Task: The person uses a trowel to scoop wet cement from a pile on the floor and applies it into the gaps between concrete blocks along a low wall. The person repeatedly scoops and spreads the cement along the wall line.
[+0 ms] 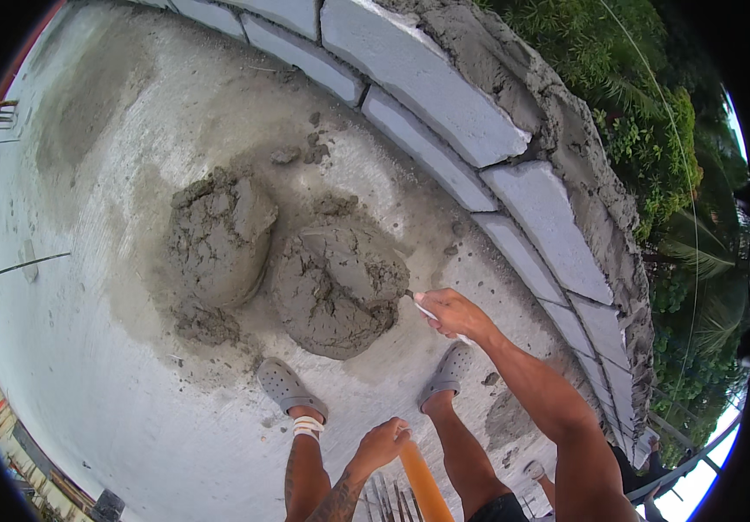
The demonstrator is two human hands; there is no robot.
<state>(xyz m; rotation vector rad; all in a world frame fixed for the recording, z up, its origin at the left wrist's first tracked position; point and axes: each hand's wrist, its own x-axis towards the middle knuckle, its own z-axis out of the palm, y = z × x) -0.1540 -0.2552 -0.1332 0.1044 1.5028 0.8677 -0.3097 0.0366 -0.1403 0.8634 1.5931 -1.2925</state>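
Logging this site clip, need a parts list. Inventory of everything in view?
Mortar heaps: 2, grey, on floor, centre
Floor: 1, pale grey, underfoot
Wall blocks: several, light grey, top to right
Mortar layer: 1, grey, along wall top
Foliage: mass, green, beyond wall
Long rod: 1, dark, left edge
Rods: several, greyish, bottom edge
Orange pole: 1, orange, bottom, by left hand
Tool handle: 1, white, in right hand; tool's head unclear
Another person's foot: 1 clear, lower right
Clogs: 2, grey, on wearer's feet
Ankle band: 1, white, left ankle
Hands: 2, bare; left bottom centre, right beside the nearer heap
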